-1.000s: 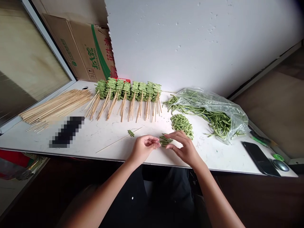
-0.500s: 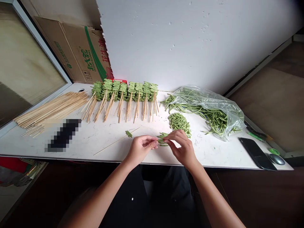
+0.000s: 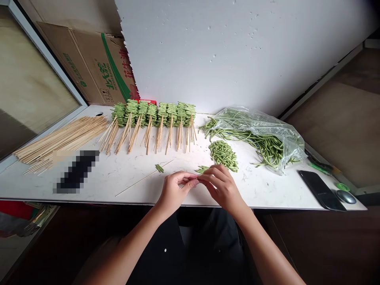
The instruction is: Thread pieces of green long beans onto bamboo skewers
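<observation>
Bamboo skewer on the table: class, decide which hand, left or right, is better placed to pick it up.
Left, probably. The left hand is closer to the bamboo skewer, whereas the right hand lies farther away, beside the cut green beans.

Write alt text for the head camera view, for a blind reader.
The left hand and right hand pinch together over a white table, beside cut beans and a part-filled skewer. Behind stand rows of bean skewers, with bare skewers left and a plastic bag of long beans right.
</observation>
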`<action>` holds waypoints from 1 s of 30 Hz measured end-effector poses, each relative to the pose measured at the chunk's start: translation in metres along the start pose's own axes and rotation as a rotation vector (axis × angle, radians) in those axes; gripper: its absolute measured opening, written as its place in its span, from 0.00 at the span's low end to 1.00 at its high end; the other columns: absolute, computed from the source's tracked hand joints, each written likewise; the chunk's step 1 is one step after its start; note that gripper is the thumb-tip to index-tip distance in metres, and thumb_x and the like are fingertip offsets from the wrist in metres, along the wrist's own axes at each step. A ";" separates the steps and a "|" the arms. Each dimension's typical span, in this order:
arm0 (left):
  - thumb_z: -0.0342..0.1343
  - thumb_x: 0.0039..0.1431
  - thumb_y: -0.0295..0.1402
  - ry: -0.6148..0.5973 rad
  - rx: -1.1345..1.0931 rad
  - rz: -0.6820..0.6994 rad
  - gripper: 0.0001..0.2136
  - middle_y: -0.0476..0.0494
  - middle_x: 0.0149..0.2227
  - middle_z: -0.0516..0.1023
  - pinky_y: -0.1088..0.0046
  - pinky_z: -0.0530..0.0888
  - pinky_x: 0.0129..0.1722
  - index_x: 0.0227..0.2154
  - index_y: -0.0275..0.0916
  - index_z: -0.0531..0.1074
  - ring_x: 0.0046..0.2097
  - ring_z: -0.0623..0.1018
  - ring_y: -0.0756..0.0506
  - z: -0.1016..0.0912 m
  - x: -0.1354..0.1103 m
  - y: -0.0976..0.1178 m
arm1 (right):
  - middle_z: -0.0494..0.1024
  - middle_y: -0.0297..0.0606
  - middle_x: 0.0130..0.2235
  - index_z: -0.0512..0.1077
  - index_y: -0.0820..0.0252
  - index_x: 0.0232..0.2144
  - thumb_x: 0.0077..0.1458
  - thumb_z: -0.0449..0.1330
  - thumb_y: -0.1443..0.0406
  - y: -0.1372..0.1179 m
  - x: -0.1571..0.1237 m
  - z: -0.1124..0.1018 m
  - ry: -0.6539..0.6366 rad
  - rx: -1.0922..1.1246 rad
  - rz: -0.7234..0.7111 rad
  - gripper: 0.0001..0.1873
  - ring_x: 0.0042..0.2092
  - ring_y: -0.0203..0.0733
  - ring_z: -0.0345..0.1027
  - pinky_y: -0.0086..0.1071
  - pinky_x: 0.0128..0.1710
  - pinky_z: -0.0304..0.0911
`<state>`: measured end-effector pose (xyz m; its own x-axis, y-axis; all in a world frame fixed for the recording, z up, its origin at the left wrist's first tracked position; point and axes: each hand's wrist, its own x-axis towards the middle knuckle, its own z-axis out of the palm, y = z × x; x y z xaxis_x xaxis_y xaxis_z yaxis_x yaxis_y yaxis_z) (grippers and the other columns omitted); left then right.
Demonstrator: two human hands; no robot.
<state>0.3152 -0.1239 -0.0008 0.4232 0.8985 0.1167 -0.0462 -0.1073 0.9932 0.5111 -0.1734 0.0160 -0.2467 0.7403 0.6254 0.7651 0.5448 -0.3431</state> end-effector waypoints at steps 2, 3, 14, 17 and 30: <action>0.68 0.61 0.40 -0.007 0.001 -0.015 0.12 0.39 0.36 0.86 0.65 0.83 0.42 0.40 0.37 0.84 0.37 0.85 0.41 0.000 0.001 0.001 | 0.82 0.41 0.39 0.79 0.52 0.49 0.65 0.64 0.70 -0.001 0.000 0.003 0.022 -0.014 -0.002 0.12 0.43 0.48 0.71 0.44 0.43 0.70; 0.67 0.62 0.41 -0.009 0.008 -0.010 0.12 0.39 0.36 0.86 0.65 0.83 0.41 0.40 0.37 0.84 0.37 0.85 0.41 -0.001 0.001 0.002 | 0.82 0.41 0.39 0.78 0.52 0.49 0.65 0.64 0.71 -0.001 -0.001 0.004 0.042 -0.020 -0.005 0.12 0.43 0.48 0.72 0.44 0.43 0.70; 0.62 0.67 0.43 -0.109 0.069 0.018 0.14 0.42 0.32 0.82 0.69 0.78 0.41 0.33 0.37 0.83 0.36 0.81 0.44 -0.002 -0.001 0.006 | 0.83 0.38 0.37 0.79 0.50 0.45 0.61 0.62 0.75 0.002 -0.010 0.014 0.146 -0.041 -0.020 0.15 0.42 0.48 0.73 0.45 0.40 0.68; 0.59 0.69 0.43 -0.151 0.113 0.081 0.17 0.43 0.31 0.80 0.69 0.77 0.40 0.29 0.38 0.81 0.37 0.80 0.44 -0.002 -0.001 0.007 | 0.81 0.38 0.33 0.79 0.51 0.38 0.61 0.60 0.75 -0.006 -0.006 0.014 0.186 0.034 0.062 0.13 0.40 0.49 0.71 0.45 0.39 0.68; 0.59 0.70 0.41 -0.204 0.022 0.082 0.16 0.43 0.31 0.78 0.70 0.75 0.41 0.29 0.37 0.81 0.37 0.79 0.45 -0.001 -0.003 0.002 | 0.78 0.36 0.27 0.77 0.52 0.29 0.63 0.63 0.68 -0.015 -0.005 0.020 0.256 0.325 0.321 0.09 0.37 0.47 0.68 0.44 0.39 0.68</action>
<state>0.3129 -0.1260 0.0014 0.5934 0.7818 0.1915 -0.0694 -0.1874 0.9798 0.4893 -0.1780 0.0041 0.1545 0.7924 0.5901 0.5441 0.4303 -0.7203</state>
